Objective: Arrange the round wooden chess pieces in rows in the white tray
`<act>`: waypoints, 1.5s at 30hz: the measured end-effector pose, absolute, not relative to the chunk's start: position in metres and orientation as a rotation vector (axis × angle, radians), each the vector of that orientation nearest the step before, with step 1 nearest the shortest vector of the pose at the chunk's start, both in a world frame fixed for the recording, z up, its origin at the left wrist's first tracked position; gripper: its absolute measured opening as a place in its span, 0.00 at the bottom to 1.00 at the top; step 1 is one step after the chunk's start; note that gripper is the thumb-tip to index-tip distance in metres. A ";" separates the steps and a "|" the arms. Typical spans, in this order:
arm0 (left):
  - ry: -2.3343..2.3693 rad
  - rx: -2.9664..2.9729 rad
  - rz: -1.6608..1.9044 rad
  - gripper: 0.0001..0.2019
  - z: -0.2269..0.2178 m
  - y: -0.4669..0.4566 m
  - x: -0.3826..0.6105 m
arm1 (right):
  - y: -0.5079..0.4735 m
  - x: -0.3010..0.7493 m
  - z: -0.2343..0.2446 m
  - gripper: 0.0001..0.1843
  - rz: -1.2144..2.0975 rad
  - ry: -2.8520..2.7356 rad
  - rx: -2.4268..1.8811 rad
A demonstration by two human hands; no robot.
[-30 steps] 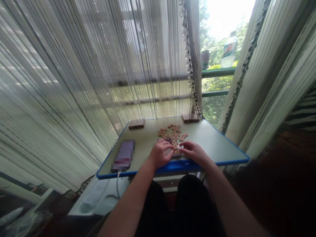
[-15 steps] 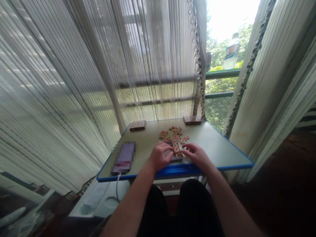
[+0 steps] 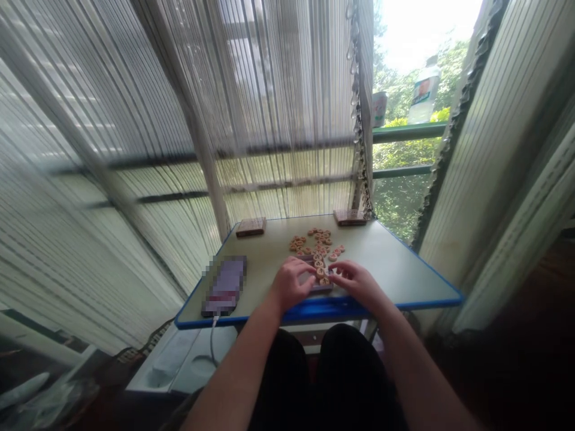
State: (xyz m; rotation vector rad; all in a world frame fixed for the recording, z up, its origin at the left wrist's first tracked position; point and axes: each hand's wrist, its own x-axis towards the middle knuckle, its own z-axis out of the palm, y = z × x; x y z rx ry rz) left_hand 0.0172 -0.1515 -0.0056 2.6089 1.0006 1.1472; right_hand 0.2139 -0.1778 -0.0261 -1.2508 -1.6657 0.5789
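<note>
A shallow box (image 3: 321, 288) lies near the front edge of the table, with a row of round wooden Chinese chess pieces (image 3: 319, 263) in its right part. My left hand (image 3: 293, 280) rests over the box's left side, fingers bent and apart, tips close to the row. On the other side my right hand (image 3: 353, 278) has its thumb and forefinger apart, their tips at the row's right edge. A small pale patch shows between those tips, too blurred to name. More loose chess pieces (image 3: 322, 237) are scattered behind the box.
The pale table (image 3: 265, 257) has a blue rim. On its left lies a phone (image 3: 228, 281) with a cable (image 3: 212, 344). Two flat boxes sit at the back corners, one left (image 3: 251, 226), one right (image 3: 350, 217). A bottle (image 3: 424, 93) and a can (image 3: 380, 109) stand on the window rail.
My right fingertips have moved slightly left, closer to the row of chess pieces. My left hand stays almost where it was. The camera view has shifted a little.
</note>
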 end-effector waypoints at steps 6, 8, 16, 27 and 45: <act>0.997 2.597 1.186 0.07 -0.007 -0.152 0.016 | -0.177 0.214 -0.027 0.16 0.556 -1.671 -1.274; 1.003 2.591 1.211 0.07 -0.006 -0.152 0.017 | -0.175 0.215 -0.030 0.17 0.486 -1.625 -1.333; 1.027 2.607 1.167 0.08 -0.007 -0.153 0.018 | -0.174 0.216 -0.032 0.17 0.449 -1.634 -1.359; 0.878 2.652 1.034 0.09 -0.002 -0.159 0.020 | -0.181 0.213 -0.024 0.16 0.613 -1.839 -1.255; 0.981 2.525 1.214 0.07 -0.003 -0.154 0.019 | -0.178 0.217 -0.028 0.17 0.505 -1.676 -1.312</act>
